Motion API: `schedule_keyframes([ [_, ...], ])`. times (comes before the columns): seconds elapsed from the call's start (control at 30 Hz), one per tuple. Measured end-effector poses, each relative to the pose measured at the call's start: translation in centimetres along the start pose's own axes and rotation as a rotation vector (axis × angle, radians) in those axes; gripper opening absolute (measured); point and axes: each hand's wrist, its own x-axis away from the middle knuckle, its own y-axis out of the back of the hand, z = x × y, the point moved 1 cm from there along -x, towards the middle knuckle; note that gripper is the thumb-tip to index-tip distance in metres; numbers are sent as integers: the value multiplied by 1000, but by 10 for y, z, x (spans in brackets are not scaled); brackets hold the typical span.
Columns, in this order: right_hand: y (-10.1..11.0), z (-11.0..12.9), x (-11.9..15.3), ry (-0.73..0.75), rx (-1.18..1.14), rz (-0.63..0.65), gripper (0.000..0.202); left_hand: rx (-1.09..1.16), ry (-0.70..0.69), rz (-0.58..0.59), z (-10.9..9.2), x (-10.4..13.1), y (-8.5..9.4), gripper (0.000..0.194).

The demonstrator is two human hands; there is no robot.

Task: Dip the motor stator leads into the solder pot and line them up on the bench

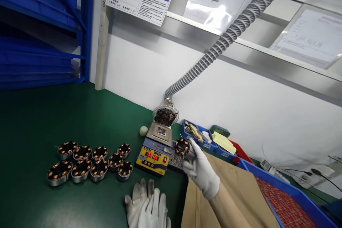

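Observation:
My right hand (pixel 201 172), in a white glove, is closed around a small motor stator (pixel 182 146) with copper windings and a metal ring. It holds the stator upright on edge, its wound face turned towards me, above a small tray of metal bits (pixel 175 160). Just left of it stands a yellow and blue soldering pot controller (pixel 152 160) with red digits lit. Several more stators (pixel 81 169) sit in two rough rows on the green bench (pixel 88 114). A pair of gloves (pixel 149 205), one greyish and one white, lies at the bottom middle. My left hand does not show.
A fan (pixel 165 117) with a grey flexible hose (pixel 208 60) rises behind the controller. Blue bins (pixel 207 144) line the wall on the right. Cardboard (pixel 227 185) lies under my right forearm, beside a blue tray (pixel 296 199) of red parts. Blue shelving (pixel 82 25) stands left.

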Motion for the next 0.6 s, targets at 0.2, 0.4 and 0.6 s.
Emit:
schedule_keyframes([
  [0.2,6,-28,47,-77,-133,28,63,-224,-85,43,-8,-4,33,43],
  [0.4,29,-44,94,30,-167,-10,53,-151,-61,-37,-13,-14,50,36],
  [0.6,95,-43,177,330,0,-193,57,17,-80,47,39,66,90,32],
])
